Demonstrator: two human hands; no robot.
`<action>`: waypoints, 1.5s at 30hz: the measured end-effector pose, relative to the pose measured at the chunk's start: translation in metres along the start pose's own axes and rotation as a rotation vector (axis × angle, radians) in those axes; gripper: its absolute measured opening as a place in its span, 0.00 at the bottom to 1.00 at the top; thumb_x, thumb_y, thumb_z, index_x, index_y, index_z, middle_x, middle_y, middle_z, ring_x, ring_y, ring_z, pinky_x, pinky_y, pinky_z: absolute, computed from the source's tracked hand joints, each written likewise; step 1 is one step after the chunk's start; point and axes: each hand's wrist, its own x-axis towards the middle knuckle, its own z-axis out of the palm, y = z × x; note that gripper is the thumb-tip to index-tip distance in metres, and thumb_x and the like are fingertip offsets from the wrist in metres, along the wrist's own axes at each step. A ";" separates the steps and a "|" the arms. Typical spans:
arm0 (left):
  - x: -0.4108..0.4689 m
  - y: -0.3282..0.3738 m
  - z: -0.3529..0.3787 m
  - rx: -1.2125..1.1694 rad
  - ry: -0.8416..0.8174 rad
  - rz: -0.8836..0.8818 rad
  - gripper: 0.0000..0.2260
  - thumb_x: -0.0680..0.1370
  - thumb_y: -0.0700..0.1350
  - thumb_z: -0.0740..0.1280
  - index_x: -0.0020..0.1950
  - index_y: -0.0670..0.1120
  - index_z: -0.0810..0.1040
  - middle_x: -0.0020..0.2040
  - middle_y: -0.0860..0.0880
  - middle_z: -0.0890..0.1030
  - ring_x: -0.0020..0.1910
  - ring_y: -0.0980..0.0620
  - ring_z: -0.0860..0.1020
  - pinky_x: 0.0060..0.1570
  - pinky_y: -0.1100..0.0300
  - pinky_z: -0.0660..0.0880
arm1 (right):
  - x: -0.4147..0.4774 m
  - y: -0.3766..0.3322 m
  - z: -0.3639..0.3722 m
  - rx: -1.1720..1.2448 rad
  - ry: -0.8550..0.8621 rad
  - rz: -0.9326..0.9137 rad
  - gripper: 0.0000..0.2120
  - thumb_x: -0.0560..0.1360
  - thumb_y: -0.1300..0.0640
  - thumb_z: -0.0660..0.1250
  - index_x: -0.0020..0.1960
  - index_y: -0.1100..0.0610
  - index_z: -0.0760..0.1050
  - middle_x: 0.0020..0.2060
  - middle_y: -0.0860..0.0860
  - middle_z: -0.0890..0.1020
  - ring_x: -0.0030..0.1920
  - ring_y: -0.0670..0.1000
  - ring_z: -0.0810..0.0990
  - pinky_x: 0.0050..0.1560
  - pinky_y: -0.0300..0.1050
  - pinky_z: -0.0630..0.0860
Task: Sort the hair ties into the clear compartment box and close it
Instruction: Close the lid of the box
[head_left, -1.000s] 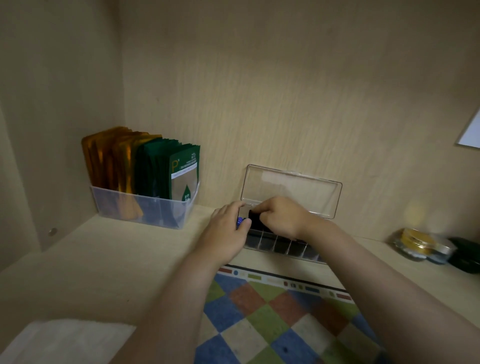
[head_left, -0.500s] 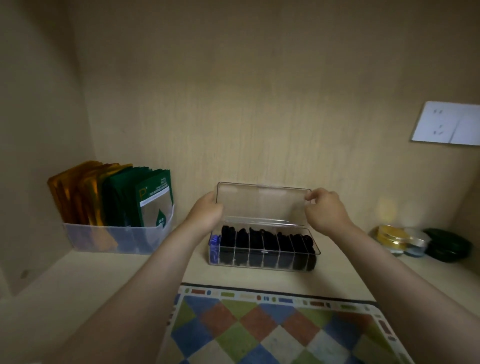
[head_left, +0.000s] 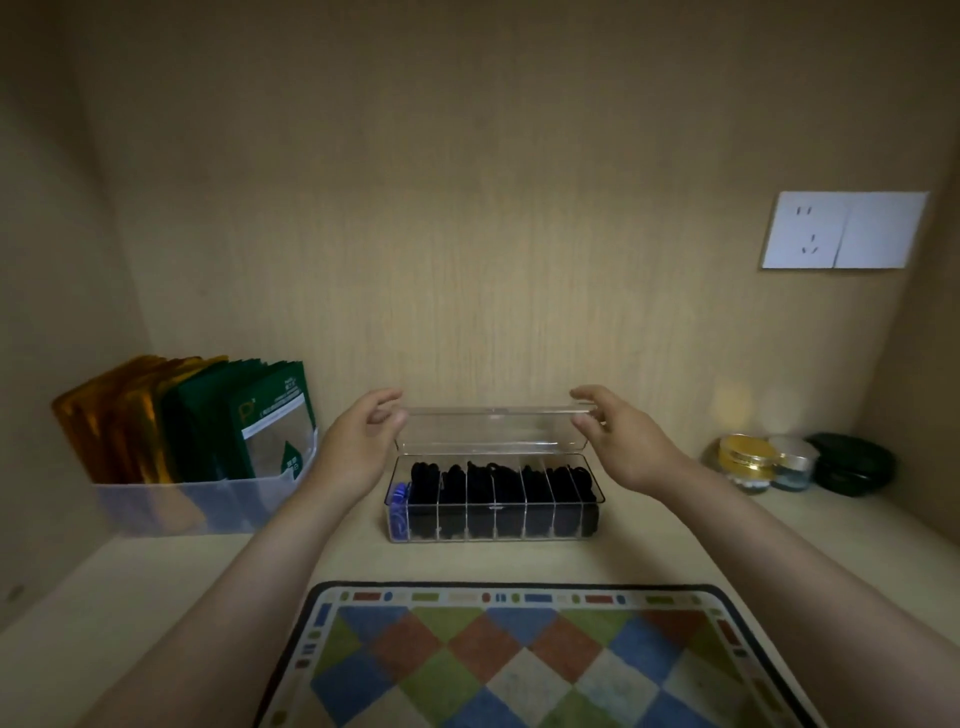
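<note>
Sorting appears complete: hair ties (head_left: 493, 483) fill the compartment box (head_left: 597, 500). Left grip (head_left: 358, 447) and right grip (head_left: 623, 447) each pinch the tilted lid (head_left: 493, 431); closing remains.

lid (head_left: 493, 428): tipped forward, half lowered | left hand (head_left: 358, 447), right hand (head_left: 623, 441): moved to its ends

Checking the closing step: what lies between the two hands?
Head view: the clear lid, raised over the box, spans between left hand and right hand.

Translucent bin (head_left: 171, 506) held gold and green sachets (head_left: 208, 415) at left. Checkered mat (head_left: 519, 665) lay in front. Jars (head_left: 743, 460) stood right; socket (head_left: 844, 229) sat on wall.
</note>
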 end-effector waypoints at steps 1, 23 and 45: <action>-0.005 -0.003 -0.002 0.058 -0.010 0.060 0.16 0.82 0.48 0.64 0.70 0.52 0.74 0.61 0.53 0.77 0.59 0.56 0.75 0.59 0.62 0.71 | -0.003 0.003 0.001 -0.038 -0.010 -0.030 0.17 0.83 0.51 0.59 0.71 0.52 0.69 0.55 0.54 0.79 0.54 0.52 0.77 0.54 0.42 0.68; -0.064 -0.029 0.024 0.615 -0.190 0.460 0.27 0.82 0.49 0.63 0.80 0.52 0.59 0.79 0.54 0.59 0.79 0.54 0.56 0.75 0.62 0.48 | -0.067 0.016 0.049 -0.489 -0.052 -0.255 0.27 0.84 0.54 0.56 0.81 0.50 0.51 0.80 0.51 0.55 0.80 0.53 0.52 0.79 0.50 0.52; -0.044 -0.028 0.038 0.674 -0.191 0.359 0.28 0.82 0.55 0.59 0.80 0.51 0.56 0.75 0.53 0.62 0.73 0.51 0.59 0.73 0.55 0.60 | -0.039 0.015 0.054 -0.430 -0.091 -0.214 0.30 0.80 0.54 0.61 0.79 0.49 0.55 0.78 0.50 0.59 0.79 0.53 0.53 0.76 0.55 0.59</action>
